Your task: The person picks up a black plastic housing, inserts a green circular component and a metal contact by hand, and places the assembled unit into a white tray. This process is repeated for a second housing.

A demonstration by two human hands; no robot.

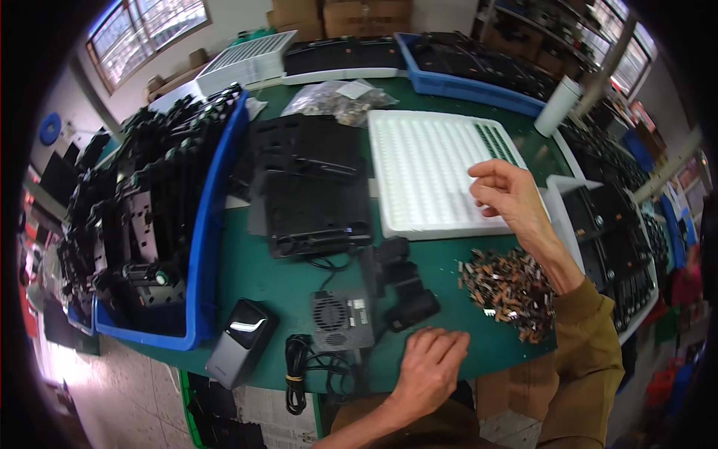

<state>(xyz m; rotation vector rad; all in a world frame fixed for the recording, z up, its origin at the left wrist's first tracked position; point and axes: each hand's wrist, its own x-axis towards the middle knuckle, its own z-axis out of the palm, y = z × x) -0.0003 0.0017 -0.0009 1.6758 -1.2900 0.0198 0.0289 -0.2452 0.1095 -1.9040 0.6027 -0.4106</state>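
Observation:
Above the right part of a white slotted tray (430, 172) hovers my right hand (512, 196), fingers curled in toward the thumb; anything in them is too small to make out. Several slot rows at the tray's far right look dark green. My left hand (430, 367) is at the table's near edge, its fingers bent together and their tips hidden. Just beyond it sits a black jointed piece (413, 305). A loose heap of small brown and silver parts (512, 292) lies on the green table (250, 262), between the tray and my right sleeve.
Left stands a blue bin (213, 224) of black parts. Black plastic housings (318, 202) lie beside the tray. Nearer are a grey fan-grilled box (340, 320), coiled black cable (297, 367) and a grey block (241, 343). Farther off: a plastic bag (336, 101), a blue crate (479, 84), a white bottle (557, 106).

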